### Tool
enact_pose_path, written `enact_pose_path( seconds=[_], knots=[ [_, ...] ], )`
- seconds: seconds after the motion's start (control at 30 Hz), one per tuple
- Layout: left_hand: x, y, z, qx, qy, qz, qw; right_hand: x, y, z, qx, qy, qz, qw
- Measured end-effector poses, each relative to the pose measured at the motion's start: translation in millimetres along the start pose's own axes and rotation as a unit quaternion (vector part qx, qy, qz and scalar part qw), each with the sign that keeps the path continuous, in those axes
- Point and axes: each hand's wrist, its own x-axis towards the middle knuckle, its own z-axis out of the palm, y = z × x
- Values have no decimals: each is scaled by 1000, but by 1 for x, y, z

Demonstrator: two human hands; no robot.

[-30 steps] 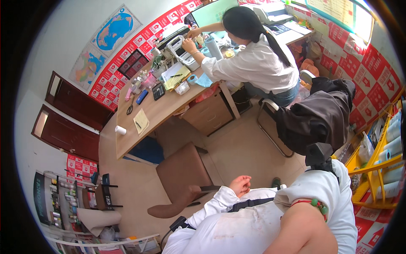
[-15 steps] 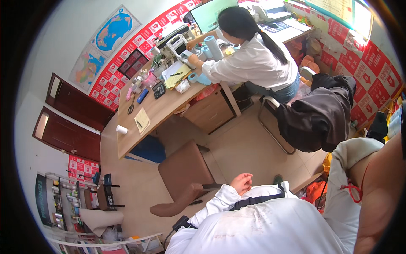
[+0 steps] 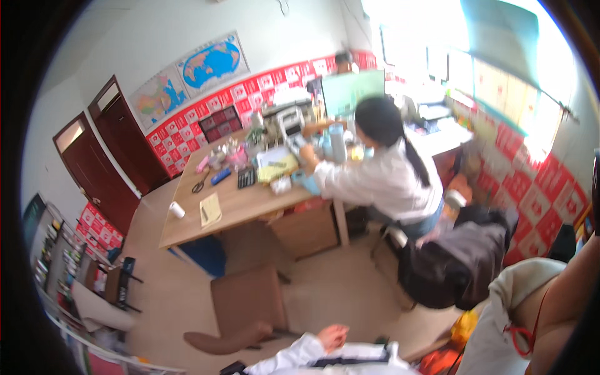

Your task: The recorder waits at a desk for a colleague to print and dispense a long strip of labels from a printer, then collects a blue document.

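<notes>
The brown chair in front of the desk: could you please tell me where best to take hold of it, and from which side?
Probably the curved top edge of the brown chair's backrest, from the near side: the back faces the camera while the seat points toward the desk, so that rim is unobstructed.

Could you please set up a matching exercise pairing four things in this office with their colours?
Things:
1. chair
2. doors
3. scissors
4. co-worker's shirt

Colours:
a. white
b. dark handles, on the wooden desk
c. brown
d. dark red

Pairs: 1-c, 2-d, 3-b, 4-a
</notes>
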Motion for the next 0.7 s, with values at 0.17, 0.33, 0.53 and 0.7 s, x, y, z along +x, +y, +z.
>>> enact_pose_path(
  seconds=[0.17, 0.33, 0.53, 0.7],
  knots=[
    [-10, -10, -19, 275, 18, 161, 948, 34, -38, -9, -51, -51, 36, 997],
    [13, -4, -13, 148, 19, 36, 988, 38, -29, -5, -47, -96, 79, 991],
    [-20, 5, -7, 148, -11, 69, 987, 48, -5, 4, -44, -110, 70, 991],
    [67, -21, -6, 124, -139, 325, 927, 51, 5, 7, -45, -114, 73, 990]
  ],
)
